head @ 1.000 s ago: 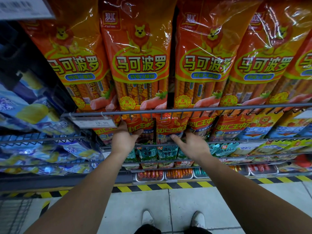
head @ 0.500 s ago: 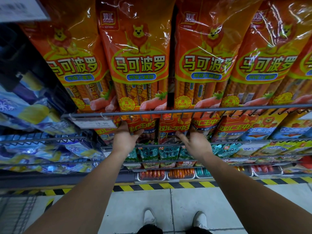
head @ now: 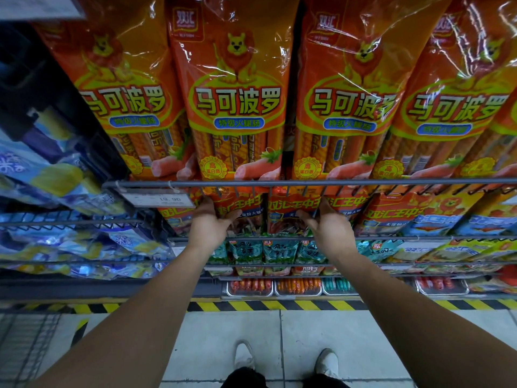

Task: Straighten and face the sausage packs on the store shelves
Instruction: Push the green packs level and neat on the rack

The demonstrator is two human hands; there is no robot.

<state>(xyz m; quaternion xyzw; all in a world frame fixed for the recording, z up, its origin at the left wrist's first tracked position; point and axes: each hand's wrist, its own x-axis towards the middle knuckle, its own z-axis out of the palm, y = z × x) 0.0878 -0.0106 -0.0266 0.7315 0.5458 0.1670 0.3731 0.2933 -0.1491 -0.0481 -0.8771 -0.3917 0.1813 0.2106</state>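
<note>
Left hand [head: 208, 224]: grips the left edge of the red sausage packs [head: 291, 211], thumb across the front and fingers tucked behind.
Right hand [head: 331, 226]: grips the right edge, thumb on the front.
Pack location: second shelf, just under the wire rail [head: 363, 182], right of the price tag [head: 159, 198].
Change: both hands have moved slightly up the pack sides, and the right hand has shifted right.
Meaning: squaring is probably under way, and the packs are not yet released.
</note>
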